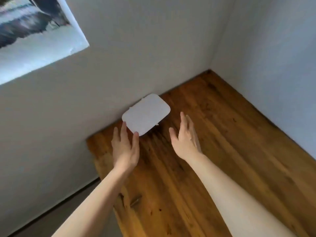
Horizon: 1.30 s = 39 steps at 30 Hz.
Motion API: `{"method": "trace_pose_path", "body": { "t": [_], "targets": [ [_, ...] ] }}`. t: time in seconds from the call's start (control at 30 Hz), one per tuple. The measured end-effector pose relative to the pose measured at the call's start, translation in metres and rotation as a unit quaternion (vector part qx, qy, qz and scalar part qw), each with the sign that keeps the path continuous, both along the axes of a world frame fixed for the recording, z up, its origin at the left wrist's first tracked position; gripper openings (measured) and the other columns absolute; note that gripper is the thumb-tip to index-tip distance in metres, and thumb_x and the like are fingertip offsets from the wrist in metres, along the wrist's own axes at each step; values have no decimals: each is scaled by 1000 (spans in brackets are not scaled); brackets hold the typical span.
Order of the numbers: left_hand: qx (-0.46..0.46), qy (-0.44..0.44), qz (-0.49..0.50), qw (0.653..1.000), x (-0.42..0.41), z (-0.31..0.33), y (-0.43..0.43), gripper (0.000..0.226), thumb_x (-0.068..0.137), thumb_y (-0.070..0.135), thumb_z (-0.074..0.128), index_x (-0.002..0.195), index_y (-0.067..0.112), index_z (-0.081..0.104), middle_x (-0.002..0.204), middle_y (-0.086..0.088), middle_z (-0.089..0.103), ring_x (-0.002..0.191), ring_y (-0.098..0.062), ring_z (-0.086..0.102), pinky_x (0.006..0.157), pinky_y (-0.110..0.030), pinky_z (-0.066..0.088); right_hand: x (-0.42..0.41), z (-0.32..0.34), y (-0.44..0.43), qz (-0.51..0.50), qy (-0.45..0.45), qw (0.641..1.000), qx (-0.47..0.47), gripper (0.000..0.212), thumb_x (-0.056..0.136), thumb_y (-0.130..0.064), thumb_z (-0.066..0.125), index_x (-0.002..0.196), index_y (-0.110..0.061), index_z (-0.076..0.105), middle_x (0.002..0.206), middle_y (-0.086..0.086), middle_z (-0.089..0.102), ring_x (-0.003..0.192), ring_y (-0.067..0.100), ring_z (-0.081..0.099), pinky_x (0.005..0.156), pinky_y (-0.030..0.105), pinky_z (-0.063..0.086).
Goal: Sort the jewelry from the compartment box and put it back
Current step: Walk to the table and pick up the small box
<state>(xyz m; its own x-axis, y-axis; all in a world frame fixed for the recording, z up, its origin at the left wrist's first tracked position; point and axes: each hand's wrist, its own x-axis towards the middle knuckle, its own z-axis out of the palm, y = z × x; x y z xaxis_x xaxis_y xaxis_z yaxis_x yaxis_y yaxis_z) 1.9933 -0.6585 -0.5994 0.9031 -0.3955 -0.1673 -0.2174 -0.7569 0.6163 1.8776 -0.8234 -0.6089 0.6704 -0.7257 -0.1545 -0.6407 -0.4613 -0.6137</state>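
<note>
A pale translucent compartment box (146,114) with rounded corners lies closed on the wooden table (213,142), pushed against the back wall. No jewelry shows through its lid. My left hand (125,147) is flat with fingers apart, its fingertips touching the box's near left corner. My right hand (185,136) hovers just right of the box, palm turned toward it, fingers stretched out and holding nothing.
The table sits in a corner, with white walls behind and to the right. A framed picture (34,31) hangs on the wall at upper left. The table's left edge (95,161) drops off to the floor beside my left forearm.
</note>
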Motion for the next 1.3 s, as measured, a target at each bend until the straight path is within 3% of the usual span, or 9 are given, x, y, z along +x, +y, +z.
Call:
{"method": "trace_pose_path", "body": {
  "t": [0.17, 0.27, 0.4, 0.5, 0.67, 0.87, 1.03, 1.17, 1.3],
  "targets": [
    [-159, 67, 51, 984, 16, -33, -20, 66, 101, 51, 45, 157, 29, 19, 161, 9, 29, 148, -16, 27, 121, -41, 24, 38, -38, -11, -31, -61, 997, 37, 71, 103, -44, 42, 156, -37, -4, 168, 3, 2, 152, 28, 15, 117, 48, 27],
    [-194, 96, 93, 972, 24, -41, -28, 73, 97, 51, 54, 157, 31, 17, 154, 15, 35, 138, -7, 35, 113, -32, 30, 62, -47, -24, -22, -86, 993, 82, 69, 105, -45, 37, 156, -36, -8, 168, 0, -5, 152, 27, 14, 118, 49, 23],
    [-175, 89, 81, 977, 24, -46, -29, 61, 100, 39, 54, 154, 33, 26, 148, 12, 47, 133, -15, 44, 100, -28, 35, 61, -58, -27, 30, -82, 991, 103, 61, 107, -42, 32, 159, -31, 2, 168, -3, 7, 151, 23, 20, 120, 38, 14],
    [-149, 98, 58, 982, 5, -47, -27, 61, 101, 40, 51, 155, 33, 22, 150, 8, 46, 134, -21, 47, 98, -28, 36, 30, -60, -15, 0, -96, 991, 96, 59, 106, -40, 36, 158, -30, 9, 167, -4, 15, 149, 21, 27, 110, 28, 20],
    [-109, 153, 17, 982, -48, -48, -19, 68, 99, 56, 44, 156, 43, 8, 155, 9, 40, 140, -27, 41, 112, -52, 39, -50, -55, 3, -63, -112, 988, 88, 58, 101, -47, 47, 152, -37, 22, 159, -6, 32, 142, 13, 35, 111, 35, 34],
    [-99, 159, -60, 980, -117, -43, 1, 68, 101, 50, 46, 155, 40, 7, 147, 21, 36, 138, -19, 41, 107, -35, 35, -138, -49, 33, -101, -57, 992, 41, 64, 92, -63, 35, 152, -44, 21, 149, -4, 36, 119, 5, 40, 95, 30, 49],
    [-11, 106, -142, 984, -144, -42, 22, 75, 89, 72, 38, 152, 38, 17, 163, 2, 23, 144, -29, 35, 108, -47, 40, -188, -52, 55, -82, -20, 996, 24, 64, 97, -62, 29, 156, -41, 14, 155, 1, 30, 131, 20, 45, 100, 36, 49],
    [68, -23, -260, 963, -115, -40, 12, 118, 62, 80, 70, 151, 23, 19, 167, 3, 0, 152, -26, 14, 116, -47, 25, -193, -52, 49, -71, -21, 997, 27, 59, 100, -60, 25, 156, -42, 16, 158, -1, 32, 135, 20, 44, 102, 34, 44],
    [41, -14, -276, 960, -106, -37, 6, 117, 51, 64, 88, 142, 21, 29, 164, -1, 21, 146, -23, 29, 111, -47, 41, -194, -52, 49, -71, -31, 997, 30, 56, 102, -56, 25, 156, -42, 16, 157, -2, 38, 137, 20, 44, 104, 35, 42]
  ]
}}
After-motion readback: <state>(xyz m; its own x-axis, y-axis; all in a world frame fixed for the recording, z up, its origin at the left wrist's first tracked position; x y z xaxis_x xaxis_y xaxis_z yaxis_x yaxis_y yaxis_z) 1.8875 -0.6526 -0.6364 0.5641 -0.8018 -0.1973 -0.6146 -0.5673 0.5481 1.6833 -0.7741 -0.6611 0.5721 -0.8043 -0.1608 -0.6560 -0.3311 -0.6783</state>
